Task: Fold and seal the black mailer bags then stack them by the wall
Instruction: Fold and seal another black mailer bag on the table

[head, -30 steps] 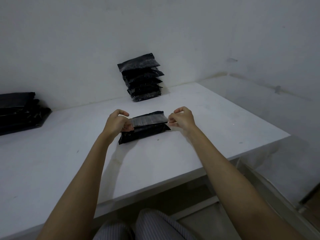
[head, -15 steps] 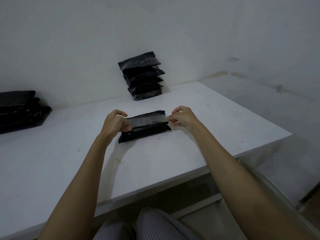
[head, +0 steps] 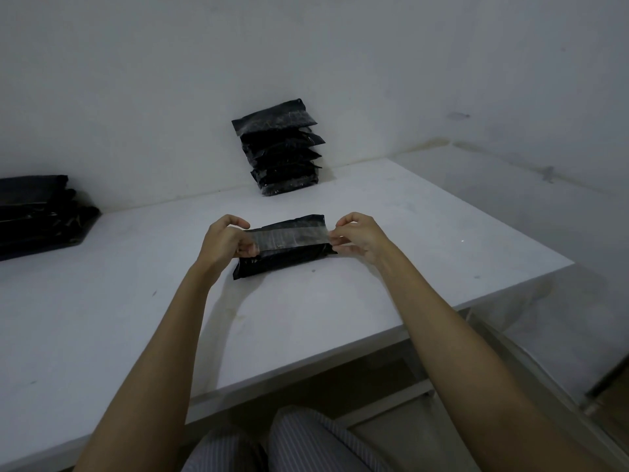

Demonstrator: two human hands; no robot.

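Note:
A folded black mailer bag (head: pixel 286 258) lies on the white table (head: pixel 102 318) in front of me. Its flap (head: pixel 289 237), with a shiny adhesive strip, is raised over the bag. My left hand (head: pixel 226 241) pinches the flap's left end, and my right hand (head: pixel 357 236) pinches its right end. A stack of several sealed black mailer bags (head: pixel 280 148) leans against the back wall, behind the bag I hold.
A pile of flat black mailer bags (head: pixel 37 212) lies at the far left of the table by the wall. The table's right edge drops off beyond my right arm. My striped trousers (head: pixel 306 444) show below the front edge.
Both hands keep hold of the flap ends; the flap has barely shifted. The view has tilted slightly.

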